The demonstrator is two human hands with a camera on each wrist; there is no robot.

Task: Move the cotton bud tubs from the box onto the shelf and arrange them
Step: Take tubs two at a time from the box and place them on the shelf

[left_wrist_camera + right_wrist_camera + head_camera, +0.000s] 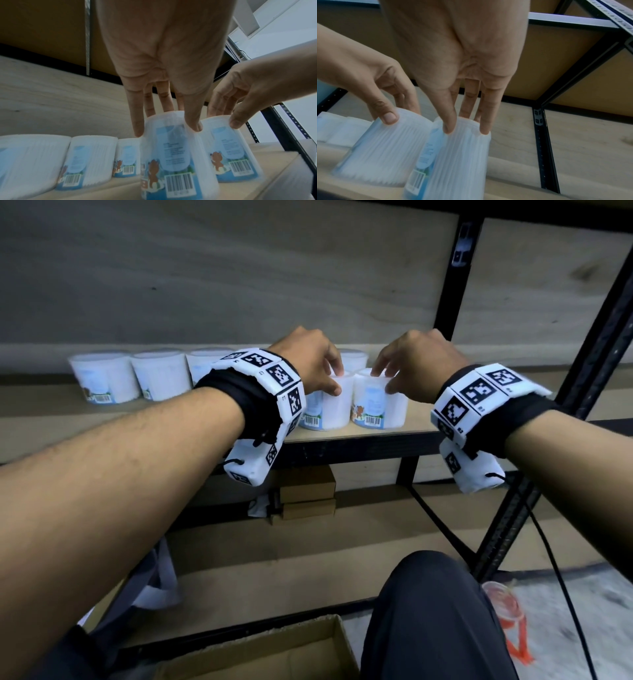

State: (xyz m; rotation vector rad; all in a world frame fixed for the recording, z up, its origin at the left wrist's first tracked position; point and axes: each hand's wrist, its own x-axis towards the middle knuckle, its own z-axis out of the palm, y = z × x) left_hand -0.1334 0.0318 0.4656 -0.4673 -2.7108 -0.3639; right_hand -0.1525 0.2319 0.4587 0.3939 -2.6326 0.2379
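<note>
Two white cotton bud tubs with blue labels stand side by side at the front of the wooden shelf (428,419). My left hand (329,378) grips the left tub (329,409) by its top rim, thumb in front and fingers behind. My right hand (387,378) grips the right tub (376,405) the same way. The left wrist view shows my left hand (166,121) on its tub (171,148). The right wrist view shows my right hand (467,125) on its tub (453,155). Several more tubs (102,378) line the back of the shelf. The open cardboard box (274,652) sits below me.
Black metal uprights (448,285) and a slanted post (582,371) frame the shelf on the right. Small brown boxes (306,491) sit on a lower shelf. A black cable (555,559) and a clear cup (503,604) lie on the floor by my knee (428,611).
</note>
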